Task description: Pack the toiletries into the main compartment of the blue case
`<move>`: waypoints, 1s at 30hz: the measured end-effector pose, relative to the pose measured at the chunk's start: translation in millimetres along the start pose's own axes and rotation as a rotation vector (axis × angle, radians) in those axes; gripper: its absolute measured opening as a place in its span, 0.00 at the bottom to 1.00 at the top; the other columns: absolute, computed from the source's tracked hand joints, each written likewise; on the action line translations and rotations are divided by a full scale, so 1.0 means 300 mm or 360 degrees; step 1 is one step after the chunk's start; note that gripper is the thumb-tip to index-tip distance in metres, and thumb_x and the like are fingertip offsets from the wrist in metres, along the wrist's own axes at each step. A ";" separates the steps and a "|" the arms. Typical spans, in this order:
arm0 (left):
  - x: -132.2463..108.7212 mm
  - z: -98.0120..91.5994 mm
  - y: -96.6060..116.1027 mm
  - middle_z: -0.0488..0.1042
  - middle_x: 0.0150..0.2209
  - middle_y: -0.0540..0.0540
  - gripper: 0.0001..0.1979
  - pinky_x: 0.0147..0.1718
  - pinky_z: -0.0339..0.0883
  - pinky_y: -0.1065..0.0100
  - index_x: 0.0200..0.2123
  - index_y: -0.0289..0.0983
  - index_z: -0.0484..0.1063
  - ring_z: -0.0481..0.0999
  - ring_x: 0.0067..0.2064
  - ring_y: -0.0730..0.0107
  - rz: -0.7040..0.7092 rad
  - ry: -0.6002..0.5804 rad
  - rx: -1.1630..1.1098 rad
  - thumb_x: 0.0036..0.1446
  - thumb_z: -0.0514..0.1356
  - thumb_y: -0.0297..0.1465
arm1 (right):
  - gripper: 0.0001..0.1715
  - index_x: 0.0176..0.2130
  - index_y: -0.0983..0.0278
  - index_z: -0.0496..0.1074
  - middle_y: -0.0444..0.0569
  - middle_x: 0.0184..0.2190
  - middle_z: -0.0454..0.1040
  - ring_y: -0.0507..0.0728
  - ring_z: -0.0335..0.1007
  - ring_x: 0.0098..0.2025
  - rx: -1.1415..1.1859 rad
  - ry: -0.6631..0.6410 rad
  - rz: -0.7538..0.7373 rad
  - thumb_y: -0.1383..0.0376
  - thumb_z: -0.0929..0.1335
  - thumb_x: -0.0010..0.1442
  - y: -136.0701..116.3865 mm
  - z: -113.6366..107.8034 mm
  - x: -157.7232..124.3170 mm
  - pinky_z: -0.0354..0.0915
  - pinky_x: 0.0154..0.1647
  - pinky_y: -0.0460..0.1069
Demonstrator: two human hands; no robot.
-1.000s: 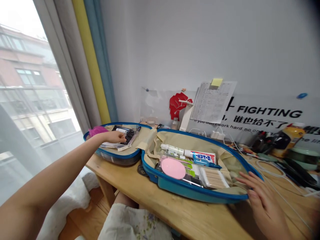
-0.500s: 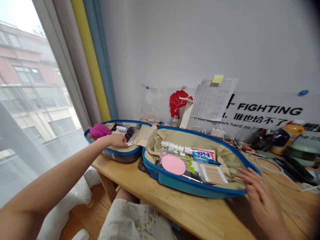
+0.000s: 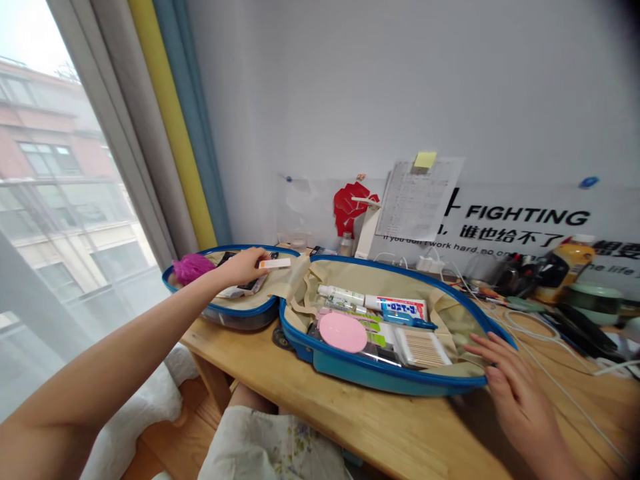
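An open blue suitcase [image 3: 400, 385] with beige lining lies spread on the table. Over its left half, my left hand [image 3: 243, 267] is closed on a slim white box [image 3: 276, 264] with an orange end. Beneath that hand are dark packages, partly hidden, with a purple mesh bath puff [image 3: 194, 268] at the far left. At the right end of the rim rests my right hand [image 3: 515, 390], fingers stretched out and apart. The right half contains a pink oval item [image 3: 343, 333], a toothpaste box [image 3: 403, 309], a white tube [image 3: 341, 295] and a pack of cotton swabs [image 3: 423, 348].
The wooden table [image 3: 240, 352] runs along the wall. White cables [image 3: 540, 330], a bottle with an orange label [image 3: 563, 267] and a green bowl-like container [image 3: 595, 303] crowd its right side. A white lamp [image 3: 367, 230] stands behind the suitcase. Curtains [image 3: 173, 133] hang at left.
My left hand has lifted the slim white box and moved it up and back within the left half. My right hand stays at the rim. The view has shifted slightly.
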State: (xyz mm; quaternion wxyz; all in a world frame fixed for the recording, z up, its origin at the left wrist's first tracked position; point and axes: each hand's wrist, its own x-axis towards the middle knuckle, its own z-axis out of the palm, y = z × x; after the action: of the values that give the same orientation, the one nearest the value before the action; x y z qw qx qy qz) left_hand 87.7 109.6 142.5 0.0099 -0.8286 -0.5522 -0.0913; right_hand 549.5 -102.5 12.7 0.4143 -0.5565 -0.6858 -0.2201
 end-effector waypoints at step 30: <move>0.349 0.314 0.452 0.72 0.51 0.43 0.23 0.47 0.67 0.70 0.50 0.38 0.68 0.74 0.48 0.64 0.0482 -0.0304 0.0159 0.48 0.62 0.24 | 0.19 0.43 0.60 0.71 0.54 0.47 0.74 0.65 0.63 0.58 0.0027 -0.0001 0.0009 0.58 0.56 0.65 -0.001 0.006 -0.010 0.65 0.51 0.64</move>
State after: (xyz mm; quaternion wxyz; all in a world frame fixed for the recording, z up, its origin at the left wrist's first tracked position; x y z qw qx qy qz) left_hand 264.5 163.5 78.4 0.0123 -0.9057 -0.4233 0.0178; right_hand 548.7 -103.0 9.5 0.4193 -0.5549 -0.6862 -0.2129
